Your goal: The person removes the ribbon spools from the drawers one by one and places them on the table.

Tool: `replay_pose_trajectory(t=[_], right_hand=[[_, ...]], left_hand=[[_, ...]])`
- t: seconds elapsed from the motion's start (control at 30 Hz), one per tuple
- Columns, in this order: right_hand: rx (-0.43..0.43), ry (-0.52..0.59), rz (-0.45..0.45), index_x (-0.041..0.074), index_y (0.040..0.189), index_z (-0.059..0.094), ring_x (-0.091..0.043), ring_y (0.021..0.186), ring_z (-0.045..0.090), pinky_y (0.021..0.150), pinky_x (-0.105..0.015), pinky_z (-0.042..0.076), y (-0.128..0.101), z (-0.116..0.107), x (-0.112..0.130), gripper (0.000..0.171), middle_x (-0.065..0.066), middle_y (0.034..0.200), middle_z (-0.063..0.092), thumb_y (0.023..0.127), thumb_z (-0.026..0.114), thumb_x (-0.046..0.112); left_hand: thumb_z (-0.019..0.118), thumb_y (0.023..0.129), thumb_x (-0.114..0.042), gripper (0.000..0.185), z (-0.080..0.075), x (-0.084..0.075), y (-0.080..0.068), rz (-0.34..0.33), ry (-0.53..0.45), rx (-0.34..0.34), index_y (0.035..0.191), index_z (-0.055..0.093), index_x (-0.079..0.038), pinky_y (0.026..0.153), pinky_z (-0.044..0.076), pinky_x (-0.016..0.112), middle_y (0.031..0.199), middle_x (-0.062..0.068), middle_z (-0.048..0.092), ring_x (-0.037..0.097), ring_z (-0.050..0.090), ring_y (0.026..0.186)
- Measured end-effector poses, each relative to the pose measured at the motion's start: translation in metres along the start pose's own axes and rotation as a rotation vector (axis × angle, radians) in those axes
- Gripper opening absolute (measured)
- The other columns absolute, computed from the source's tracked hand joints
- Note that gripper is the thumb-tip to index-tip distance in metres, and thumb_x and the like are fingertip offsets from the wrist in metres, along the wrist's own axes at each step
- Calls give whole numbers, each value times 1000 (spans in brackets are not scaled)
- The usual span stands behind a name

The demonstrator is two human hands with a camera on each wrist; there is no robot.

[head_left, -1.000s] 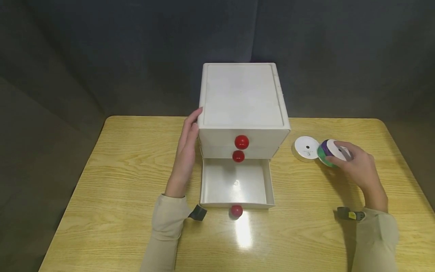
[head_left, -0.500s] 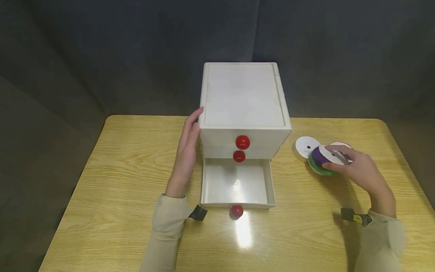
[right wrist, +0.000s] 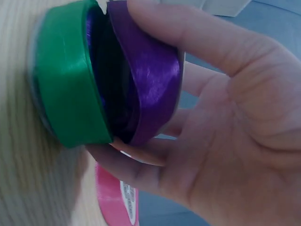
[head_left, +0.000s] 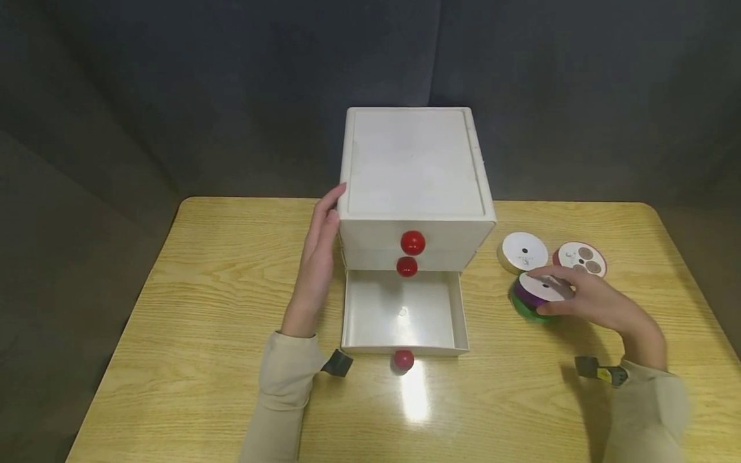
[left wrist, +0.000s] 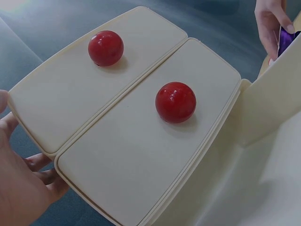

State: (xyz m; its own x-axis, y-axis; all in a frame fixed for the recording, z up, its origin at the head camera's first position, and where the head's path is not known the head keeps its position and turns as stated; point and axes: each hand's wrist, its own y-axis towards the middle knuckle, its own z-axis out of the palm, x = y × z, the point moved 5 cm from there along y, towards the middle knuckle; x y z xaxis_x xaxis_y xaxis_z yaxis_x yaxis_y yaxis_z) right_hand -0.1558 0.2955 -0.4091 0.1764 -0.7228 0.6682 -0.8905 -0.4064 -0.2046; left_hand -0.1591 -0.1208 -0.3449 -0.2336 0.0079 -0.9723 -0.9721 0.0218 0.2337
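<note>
My right hand (head_left: 590,302) grips a spool of purple ribbon (head_left: 529,297) with a white face, thumb on the near side and fingers across the far side. Right beneath it is a spool of green ribbon (right wrist: 68,75), close over the table; in the right wrist view a gap shows between the two, and the fingertips reach the green one's edge. My left hand (head_left: 315,263) rests against the left side of a white drawer cabinet (head_left: 413,161), fingers fairly straight. The cabinet's bottom drawer (head_left: 399,312) is pulled out, with nothing in it.
A white-faced ribbon spool (head_left: 523,251) lies to the right of the cabinet. Beside it, a pink ribbon spool (head_left: 570,254) is partly covered by my right hand. Red round knobs (head_left: 413,242) stick out from the drawer fronts. A dark curtain (head_left: 255,96) hangs behind the table.
My right hand has moved toward me and to the left, bringing the purple and green spools along. The pink spool behind has come into view. My left hand stays in place.
</note>
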Motion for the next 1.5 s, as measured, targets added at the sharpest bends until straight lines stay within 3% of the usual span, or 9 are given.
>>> replay_pose_trajectory(t=[0.1, 0.23, 0.33, 0.8, 1.0, 1.13, 1.3, 1.37, 1.5], right_hand=[[-42, -7, 0, 1, 136, 62, -40, 127, 44, 95, -24, 32, 5, 3, -1, 65, -30, 142, 50, 79, 90, 16], [-111, -27, -22, -1, 135, 62, -40, 121, 49, 102, -50, 36, 12, 6, -1, 66, -25, 129, 58, 77, 91, 12], [-128, -41, -19, -3, 136, 59, -50, 131, 45, 107, -67, 32, 18, 9, -1, 67, -31, 137, 55, 78, 90, 10], [-85, -95, 36, -4, 142, 53, -56, 138, 35, 108, -75, 25, 23, 12, 1, 74, -35, 147, 45, 83, 88, 24], [-131, -93, 34, -9, 141, 51, -54, 130, 42, 103, -70, 35, 18, 4, 13, 65, -34, 140, 49, 91, 80, 20], [-278, -141, -17, -8, 134, 58, -37, 99, 53, 85, -46, 44, 9, -7, 29, 47, -24, 110, 61, 96, 74, 16], [-413, -141, -84, -1, 125, 69, -24, 98, 59, 80, -15, 42, -4, -15, 60, 32, -18, 105, 71, 97, 72, 14], [-431, -128, -109, 3, 122, 72, -16, 95, 64, 87, -15, 43, -7, -13, 75, 28, -15, 105, 75, 96, 73, 13], [-465, -155, -190, 8, 113, 76, 1, 80, 63, 79, -22, 46, -11, -5, 103, 21, 0, 90, 76, 92, 77, 9]], left_hand=[[32, 111, -39, 50, 1, 0, 0, 7, -2, 4, 158, 38, -22, 124, 21, 41, 162, -11, 37, 6, 29, 150], [32, 112, -38, 50, 1, -1, 0, 18, -3, 5, 159, 38, -21, 124, 22, 40, 162, -10, 37, 6, 29, 150], [32, 111, -38, 51, 1, -1, 0, 21, 0, 4, 159, 38, -20, 124, 22, 40, 162, -9, 37, 6, 29, 150], [31, 112, -38, 51, 0, 0, -1, 28, -6, 7, 159, 37, -20, 124, 22, 40, 163, -8, 36, 8, 30, 151], [32, 112, -37, 51, 0, 0, 0, 32, -17, 9, 159, 37, -19, 124, 22, 40, 162, -8, 37, 8, 30, 150], [32, 112, -36, 51, 1, -1, 0, 34, -21, 13, 159, 37, -19, 124, 22, 40, 163, -8, 36, 8, 29, 151], [32, 112, -37, 51, 0, 0, 0, 30, -14, 11, 159, 37, -20, 124, 22, 41, 163, -8, 36, 7, 29, 151], [32, 112, -37, 51, 0, 0, 1, 31, -12, 9, 159, 37, -20, 124, 22, 41, 163, -8, 36, 8, 29, 151], [32, 112, -38, 51, 0, 1, 0, 30, -11, 7, 159, 37, -20, 124, 22, 41, 163, -8, 36, 8, 29, 151]])
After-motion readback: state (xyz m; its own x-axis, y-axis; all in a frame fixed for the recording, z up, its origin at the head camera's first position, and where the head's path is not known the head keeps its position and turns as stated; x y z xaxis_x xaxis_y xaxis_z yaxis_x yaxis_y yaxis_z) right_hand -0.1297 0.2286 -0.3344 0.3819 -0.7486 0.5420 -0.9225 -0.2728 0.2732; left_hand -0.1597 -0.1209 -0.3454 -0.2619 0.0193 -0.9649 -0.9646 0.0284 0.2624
